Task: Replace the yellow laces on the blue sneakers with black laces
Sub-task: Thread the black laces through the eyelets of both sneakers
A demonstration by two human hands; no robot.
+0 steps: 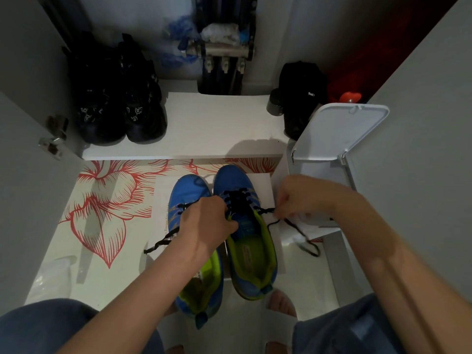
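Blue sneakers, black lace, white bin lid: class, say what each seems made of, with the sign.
Blue sneakers: probably matt synthetic fabric; soft, dull upper. Black lace: seemingly woven cord; trails limp. White bin lid: likely moulded plastic; smooth, rounded corners.

I'm seeing two sneakers sitting side by side at the lower centre of the frame, toes toward the top. The left-side sneaker (190, 198) is lying just beside the right-side sneaker (236, 180), and both are resting on a sheet (264, 186) spread over the floor mat (107, 205). The lace (238, 200) is running across the right-side sneaker. The left grip (207, 221) is holding it over the gap between the pair, and the right grip (296, 198) is pinching it just to the right. Above them, a shelf (217, 123) is carrying boots (115, 98) at upper left and a bag (301, 88) at upper right. A bin (339, 134) is standing at the right of the frame, below the bag.
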